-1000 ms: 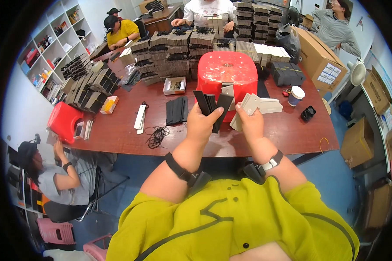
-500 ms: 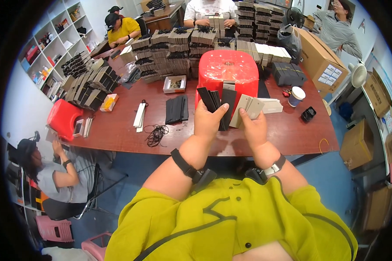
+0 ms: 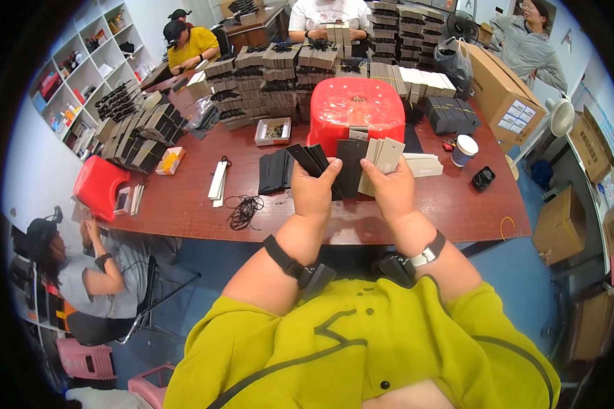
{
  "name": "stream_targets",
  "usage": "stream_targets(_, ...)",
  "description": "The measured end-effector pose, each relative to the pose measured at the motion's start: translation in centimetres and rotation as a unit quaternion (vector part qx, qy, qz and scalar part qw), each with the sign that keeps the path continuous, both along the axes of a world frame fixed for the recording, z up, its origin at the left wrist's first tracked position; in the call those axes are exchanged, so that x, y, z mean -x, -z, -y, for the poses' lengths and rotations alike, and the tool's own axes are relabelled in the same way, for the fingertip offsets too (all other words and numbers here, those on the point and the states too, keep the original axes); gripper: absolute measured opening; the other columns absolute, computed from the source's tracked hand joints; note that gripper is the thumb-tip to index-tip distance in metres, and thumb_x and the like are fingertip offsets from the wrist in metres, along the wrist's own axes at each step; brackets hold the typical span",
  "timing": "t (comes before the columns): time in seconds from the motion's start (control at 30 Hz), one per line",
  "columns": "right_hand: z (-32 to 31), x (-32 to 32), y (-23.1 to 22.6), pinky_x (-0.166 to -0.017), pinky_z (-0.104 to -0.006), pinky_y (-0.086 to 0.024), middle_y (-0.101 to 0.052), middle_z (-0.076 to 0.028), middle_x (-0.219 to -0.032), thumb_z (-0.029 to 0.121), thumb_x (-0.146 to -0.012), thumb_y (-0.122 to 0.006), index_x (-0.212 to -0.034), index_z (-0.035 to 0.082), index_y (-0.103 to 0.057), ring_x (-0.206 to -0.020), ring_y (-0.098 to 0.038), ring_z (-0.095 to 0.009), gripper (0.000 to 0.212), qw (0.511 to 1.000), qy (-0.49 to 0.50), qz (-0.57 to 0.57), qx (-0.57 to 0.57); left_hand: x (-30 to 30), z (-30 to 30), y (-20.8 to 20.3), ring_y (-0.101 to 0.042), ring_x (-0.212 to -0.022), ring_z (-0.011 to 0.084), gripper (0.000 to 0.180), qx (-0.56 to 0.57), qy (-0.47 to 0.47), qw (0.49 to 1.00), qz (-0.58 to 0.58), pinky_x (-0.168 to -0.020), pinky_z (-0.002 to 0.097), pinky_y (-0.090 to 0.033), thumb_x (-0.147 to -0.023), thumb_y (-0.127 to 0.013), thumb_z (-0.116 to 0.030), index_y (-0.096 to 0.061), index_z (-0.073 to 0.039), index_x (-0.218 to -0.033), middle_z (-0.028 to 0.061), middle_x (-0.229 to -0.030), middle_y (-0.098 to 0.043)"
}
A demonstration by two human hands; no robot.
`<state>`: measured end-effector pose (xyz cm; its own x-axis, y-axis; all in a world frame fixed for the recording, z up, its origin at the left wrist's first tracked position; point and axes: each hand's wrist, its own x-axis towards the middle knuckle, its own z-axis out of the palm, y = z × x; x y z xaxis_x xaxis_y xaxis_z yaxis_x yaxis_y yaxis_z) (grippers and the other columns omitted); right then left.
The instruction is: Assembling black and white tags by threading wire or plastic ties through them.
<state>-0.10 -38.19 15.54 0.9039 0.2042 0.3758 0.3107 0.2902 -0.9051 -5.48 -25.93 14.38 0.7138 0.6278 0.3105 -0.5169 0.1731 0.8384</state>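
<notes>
My left hand (image 3: 312, 194) is closed on a fan of narrow black tags (image 3: 308, 159), its thumb lying across them. In my right hand (image 3: 394, 191) is a small fan of beige tags (image 3: 389, 153), pinched under the thumb. One wider-looking black tag (image 3: 351, 167) stands upright between the two hands, with a thumb at each side; which hand bears it I cannot tell. Right behind the tags sits an upturned red plastic stool (image 3: 357, 102). To the left lies a pile of black tags (image 3: 274, 178) on the brown table (image 3: 198, 204).
Bundled tag stacks (image 3: 280, 75) line the table's far side. A white box (image 3: 273, 131) of small parts, black cords (image 3: 244, 211), white strips (image 3: 219, 183), pale tags (image 3: 423, 165), a paper cup (image 3: 464, 150) and a black case (image 3: 483, 178) lie around. Other people are nearby.
Both hands have shifted slightly left. The black fan leans further left, the middle black tag shows its broad face, and the beige fan has moved closer beside it.
</notes>
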Motion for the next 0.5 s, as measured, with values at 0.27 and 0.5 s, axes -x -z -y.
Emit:
stream_targets(0.27, 0.1, -1.1, -0.7, -0.072, -0.0285, -0.049, -0.067, -0.008, -0.091, 0.014, -0.078, -0.071, -0.099, 0.000, -0.060, -0.082, -0.063, -0.013, 0.028, 0.990, 0.081, 0.018, 0.114, -0.3, -0.4, 0.7, -0.058, -0.075, 0.0112, 0.020, 0.009, -0.010, 1.000, -0.003, -0.072, 0.0248, -0.047, -0.078, -0.069, -0.001, -0.054, -0.004, -0.091, 0.0031, -0.083, -0.061)
stream_targets(0.5, 1.1, 0.1, -0.3, -0.073, -0.0275, -0.049, -0.067, -0.007, -0.091, 0.012, -0.082, -0.067, -0.102, 0.000, -0.062, -0.082, -0.062, -0.012, 0.024, 0.995, -0.008, 0.028, 0.095, 0.1, -0.7, 1.1, -0.058, -0.075, 0.0116, 0.023, -0.002, -0.015, 0.999, -0.029, -0.072, 0.0257, -0.048, -0.078, -0.069, -0.001, -0.052, -0.003, -0.094, 0.0036, -0.085, -0.061)
